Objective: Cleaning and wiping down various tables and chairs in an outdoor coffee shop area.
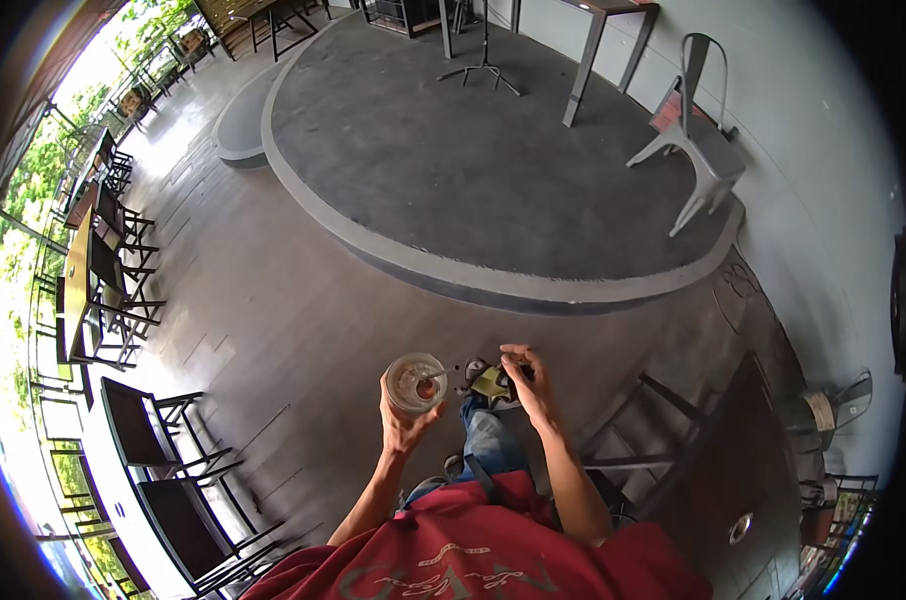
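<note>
A clear cup [416, 383] with a straw or thin stirrer standing in it is held in my left hand [406, 425], its open top facing up. Something reddish-brown lies at the bottom of the cup. To the right of the cup, my right hand [528, 382] is raised with its fingers bent. Behind those fingers is a dark and yellow-green thing [492, 382]; whether the hand touches it or it lies lower, near my shoe, I cannot tell. My jeans [495, 439] and one stepping foot show below between both forearms.
Ahead rises a low round platform [453, 172] with a pale rim, bearing a metal chair [704, 142] and a stand [483, 71]. Black chairs [186, 517] and tables line the left. A dark table [723, 465] stands close on my right.
</note>
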Demonstrator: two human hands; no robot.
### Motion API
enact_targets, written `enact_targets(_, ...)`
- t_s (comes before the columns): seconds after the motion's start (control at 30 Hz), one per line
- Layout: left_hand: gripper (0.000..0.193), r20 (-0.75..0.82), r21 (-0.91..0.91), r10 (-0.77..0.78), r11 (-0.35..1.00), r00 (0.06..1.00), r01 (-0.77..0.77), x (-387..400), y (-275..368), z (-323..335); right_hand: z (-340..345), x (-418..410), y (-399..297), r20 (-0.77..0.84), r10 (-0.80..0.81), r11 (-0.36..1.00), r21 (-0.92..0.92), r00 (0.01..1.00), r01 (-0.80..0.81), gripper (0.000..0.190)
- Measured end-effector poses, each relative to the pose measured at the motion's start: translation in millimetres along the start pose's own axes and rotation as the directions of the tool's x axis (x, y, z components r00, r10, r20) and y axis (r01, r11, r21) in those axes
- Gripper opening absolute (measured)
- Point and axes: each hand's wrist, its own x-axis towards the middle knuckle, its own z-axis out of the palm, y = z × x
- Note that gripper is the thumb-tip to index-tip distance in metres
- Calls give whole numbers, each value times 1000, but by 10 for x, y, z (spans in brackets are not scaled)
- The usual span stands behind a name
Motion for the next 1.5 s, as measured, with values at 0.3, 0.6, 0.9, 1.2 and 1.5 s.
enact_targets(0.3,79,-50,105,5,994,999,1,1323,110,590,-272,1500,47,-7,144,981,129,990,-142,26)
enact_targets(0.6,78,26,58,41,997,999,-42,2503,288,955,-409,2827,-541,-59,182,966,195,982,-167,25)
enact_targets(0.9,83,105,76,43,996,994,-52,3902,306,1180,-79,3923,-578,-80,311,946,124,947,-300,24)
enact_targets(1.2,90,285,-77,131,991,950,-114,5846,1116,1144,288,5689,-1942,-90,226,965,160,970,-210,23)
enact_targets(1.5,94,254,-91,142,988,957,-122,7064,2485,1128,267,6506,-3267,-95,218,951,242,971,-190,28)
